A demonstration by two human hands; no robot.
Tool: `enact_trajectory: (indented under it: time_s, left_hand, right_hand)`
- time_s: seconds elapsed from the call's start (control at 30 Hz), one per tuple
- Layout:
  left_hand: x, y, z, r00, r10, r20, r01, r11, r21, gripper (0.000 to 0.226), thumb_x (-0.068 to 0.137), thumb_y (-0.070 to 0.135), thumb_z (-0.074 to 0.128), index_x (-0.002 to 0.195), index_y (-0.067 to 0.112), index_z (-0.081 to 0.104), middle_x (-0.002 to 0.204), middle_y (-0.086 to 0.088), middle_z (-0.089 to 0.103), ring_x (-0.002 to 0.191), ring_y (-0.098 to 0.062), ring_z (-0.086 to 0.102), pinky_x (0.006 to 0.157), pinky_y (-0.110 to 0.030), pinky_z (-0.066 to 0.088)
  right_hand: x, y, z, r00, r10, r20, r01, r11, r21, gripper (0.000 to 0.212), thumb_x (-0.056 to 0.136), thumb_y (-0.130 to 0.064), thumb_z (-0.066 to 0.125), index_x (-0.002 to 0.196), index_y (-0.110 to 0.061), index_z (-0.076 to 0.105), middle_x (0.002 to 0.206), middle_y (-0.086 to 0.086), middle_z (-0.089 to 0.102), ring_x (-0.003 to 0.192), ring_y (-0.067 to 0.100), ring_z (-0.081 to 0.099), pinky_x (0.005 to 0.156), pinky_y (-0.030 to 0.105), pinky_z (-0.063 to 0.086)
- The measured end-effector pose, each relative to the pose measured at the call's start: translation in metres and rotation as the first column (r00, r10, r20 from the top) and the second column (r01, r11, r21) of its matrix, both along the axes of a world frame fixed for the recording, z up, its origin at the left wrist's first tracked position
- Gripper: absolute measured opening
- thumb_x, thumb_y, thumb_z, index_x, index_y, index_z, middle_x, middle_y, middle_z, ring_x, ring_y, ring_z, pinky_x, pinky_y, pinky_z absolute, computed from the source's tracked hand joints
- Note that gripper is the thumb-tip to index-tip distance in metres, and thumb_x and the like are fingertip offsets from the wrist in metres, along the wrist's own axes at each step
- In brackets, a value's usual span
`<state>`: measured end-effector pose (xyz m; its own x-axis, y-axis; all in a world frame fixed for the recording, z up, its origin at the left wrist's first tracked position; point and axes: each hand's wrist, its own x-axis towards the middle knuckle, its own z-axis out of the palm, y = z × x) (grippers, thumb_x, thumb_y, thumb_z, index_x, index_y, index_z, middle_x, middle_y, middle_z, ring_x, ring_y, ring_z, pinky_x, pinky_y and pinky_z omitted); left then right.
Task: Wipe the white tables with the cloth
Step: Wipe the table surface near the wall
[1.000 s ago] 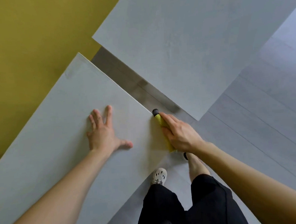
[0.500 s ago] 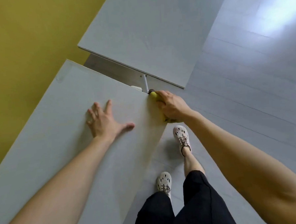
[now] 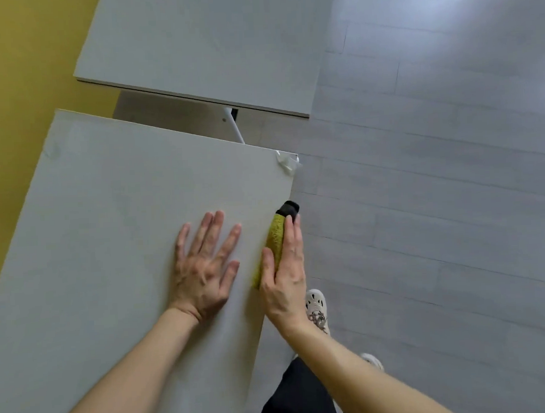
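Your right hand (image 3: pixel 284 278), grip clamped on the yellow cloth with black tip (image 3: pixel 274 241), has slid back from the corner down the mid-frame right edge of the white worktop (image 3: pixel 107 215), left hand (image 3: pixel 205 266) spread flat beside it, so that edge looks wiped.

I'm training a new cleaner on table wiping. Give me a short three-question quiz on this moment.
1. True or false: the left hand lies flat, fingers spread, on the near table.
2. Which hand holds the cloth at the table's edge? A) the left hand B) the right hand C) neither
3. Fill in: the cloth is yellow-green, but its far tip is ____.

Key: 1 true; 2 B; 3 black.
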<state>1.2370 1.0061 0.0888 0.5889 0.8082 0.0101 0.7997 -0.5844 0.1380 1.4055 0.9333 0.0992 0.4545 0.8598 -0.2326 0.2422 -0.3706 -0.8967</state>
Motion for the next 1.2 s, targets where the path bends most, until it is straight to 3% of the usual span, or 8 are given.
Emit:
enact_trajectory:
  time_s: [0.1, 0.3, 0.43, 0.57, 0.73, 0.83, 1.07, 1.2]
  left_hand:
    - [-0.002, 0.000, -0.004, 0.999, -0.004, 0.039, 0.003, 0.999, 0.033, 0.066, 0.104, 0.043, 0.046, 0.166, 0.021, 0.043, 0.178, -0.013, 0.025, 0.165, -0.032, 0.026, 0.126, -0.070, 0.024]
    - [-0.004, 0.001, -0.007, 0.999, -0.015, 0.033, 0.013, 0.999, 0.053, 0.068, 0.103, 0.043, 0.047, 0.166, 0.021, 0.042, 0.179, -0.013, 0.025, 0.166, -0.031, 0.025, 0.127, -0.069, 0.023]
    - [-0.005, 0.003, -0.011, 1.000, -0.017, 0.023, 0.016, 0.997, 0.072, 0.069, 0.102, 0.045, 0.047, 0.167, 0.022, 0.041, 0.179, -0.012, 0.024, 0.166, -0.031, 0.024, 0.126, -0.069, 0.024]
    - [-0.005, 0.002, -0.013, 0.999, -0.012, 0.040, 0.009, 0.997, 0.082, 0.069, 0.102, 0.044, 0.046, 0.167, 0.022, 0.041, 0.179, -0.012, 0.024, 0.166, -0.030, 0.024, 0.127, -0.069, 0.024]
    - [-0.002, 0.002, -0.012, 1.000, -0.015, 0.027, 0.012, 0.994, 0.109, 0.070, 0.102, 0.045, 0.045, 0.168, 0.023, 0.041, 0.179, -0.012, 0.025, 0.166, -0.028, 0.023, 0.128, -0.066, 0.022]
    - [-0.003, 0.003, -0.013, 0.999, -0.012, 0.033, 0.008, 0.993, 0.119, 0.069, 0.102, 0.045, 0.045, 0.168, 0.025, 0.040, 0.179, -0.011, 0.025, 0.167, -0.026, 0.022, 0.130, -0.064, 0.020]
    - [-0.003, 0.001, -0.012, 0.999, -0.011, 0.034, 0.007, 0.992, 0.124, 0.069, 0.102, 0.045, 0.045, 0.168, 0.026, 0.040, 0.179, -0.010, 0.024, 0.167, -0.025, 0.021, 0.129, -0.064, 0.020]
    - [-0.003, 0.001, -0.011, 0.999, -0.013, 0.036, 0.008, 0.992, 0.124, 0.069, 0.102, 0.045, 0.045, 0.168, 0.027, 0.039, 0.179, -0.010, 0.023, 0.167, -0.025, 0.021, 0.129, -0.064, 0.020]
  right_hand:
    - [0.017, 0.006, -0.006, 0.997, 0.066, -0.048, -0.064, 0.996, 0.056, 0.069, 0.114, -0.028, 0.049, 0.174, -0.030, 0.015, 0.181, -0.017, 0.011, 0.166, 0.004, 0.013, 0.136, 0.033, 0.019]
    - [0.069, 0.129, -0.013, 0.992, -0.121, -0.037, 0.122, 0.992, 0.035, 0.072, 0.105, -0.040, 0.046, 0.173, -0.031, 0.022, 0.179, -0.011, 0.025, 0.162, 0.010, 0.029, 0.130, 0.043, 0.034]
    - [0.022, 0.045, -0.017, 0.992, -0.092, -0.087, 0.101, 0.989, 0.105, 0.072, 0.109, -0.032, 0.050, 0.174, -0.025, 0.020, 0.181, -0.011, 0.018, 0.165, 0.006, 0.020, 0.133, 0.048, 0.027]
    - [-0.033, -0.060, -0.015, 0.996, 0.019, -0.082, -0.007, 0.989, 0.145, 0.071, 0.110, -0.029, 0.052, 0.173, -0.020, 0.020, 0.182, -0.008, 0.015, 0.167, 0.010, 0.014, 0.135, 0.042, 0.021]
    - [0.045, 0.077, -0.021, 0.995, -0.075, -0.071, 0.085, 0.985, 0.153, 0.075, 0.105, -0.036, 0.049, 0.174, -0.024, 0.020, 0.181, -0.006, 0.021, 0.165, 0.008, 0.020, 0.126, 0.022, 0.023]
    - [0.068, 0.122, -0.023, 0.995, -0.093, -0.034, 0.097, 0.984, 0.146, 0.077, 0.102, -0.039, 0.046, 0.174, -0.026, 0.019, 0.181, -0.004, 0.020, 0.164, 0.010, 0.021, 0.124, 0.026, 0.026]
    - [-0.060, -0.092, -0.016, 0.996, -0.008, -0.086, 0.025, 0.981, 0.191, 0.075, 0.106, -0.018, 0.053, 0.173, -0.019, 0.018, 0.182, -0.007, 0.011, 0.167, 0.007, 0.010, 0.135, 0.032, 0.016]
    - [-0.034, -0.046, -0.012, 0.998, -0.021, -0.061, 0.032, 0.982, 0.187, 0.078, 0.103, -0.019, 0.053, 0.173, -0.017, 0.020, 0.182, -0.004, 0.016, 0.164, -0.003, 0.008, 0.130, 0.016, 0.012]
